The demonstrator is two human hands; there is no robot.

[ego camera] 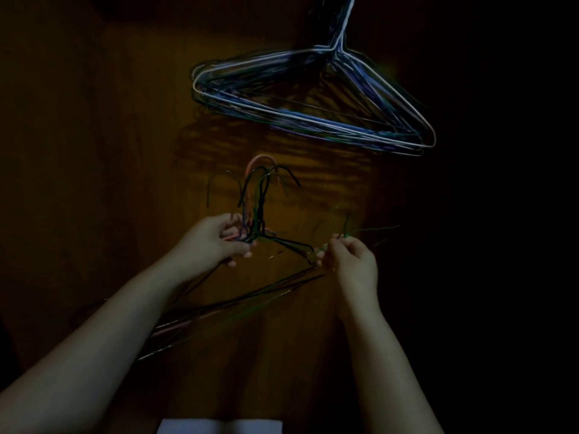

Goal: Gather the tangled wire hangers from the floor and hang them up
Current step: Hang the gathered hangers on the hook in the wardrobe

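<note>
Grips hanger bundle (pixel 261 189) at the necks, left hand (pixel 216 238) fingers curled round; pinches green hanger (pixel 372 229) between right hand (pixel 349 256) fingertips.

Your view is very dim; only the middle of the wooden surface (pixel 141 120) glows warm brown; the right side sinks into black; the far bunch of hangers (pixel 313 119) is smeared by blur and casts striped shadows.

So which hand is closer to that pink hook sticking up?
Left. The left hand grips the hanger necks right below the pink hook; the right hand is off to its lower right, pinching a green wire.
</note>
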